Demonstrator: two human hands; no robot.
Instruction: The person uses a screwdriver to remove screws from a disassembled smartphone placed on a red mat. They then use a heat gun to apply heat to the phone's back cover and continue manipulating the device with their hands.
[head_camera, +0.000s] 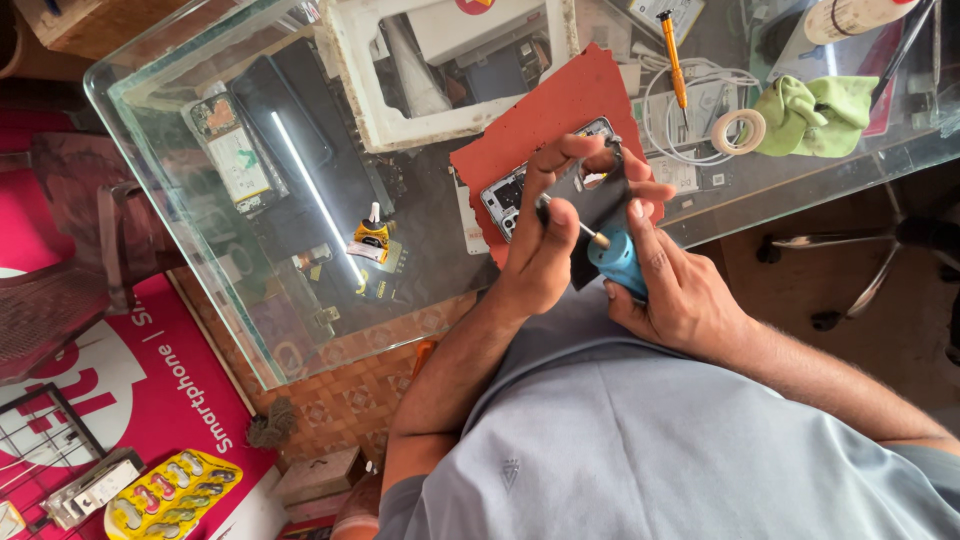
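Note:
My left hand (540, 240) pinches a thin tool with a pale tip (592, 236), and its fingers curl over the top edge of a dark flat phone panel (598, 200). My right hand (672, 285) grips a small blue round container (618, 262), with the thumb pressed on the same dark panel. The tool's tip sits just above the blue container. Under both hands an opened phone (500, 195) lies on a red mat (545, 105) on the glass table (180, 170).
An orange screwdriver (673, 55), a tape roll (739, 131), a green cloth (815, 112) and a white cable (700, 85) lie at the far right. A small yellow glue bottle (371, 238) stands left of the mat. A chair base (880, 255) is on the floor at right.

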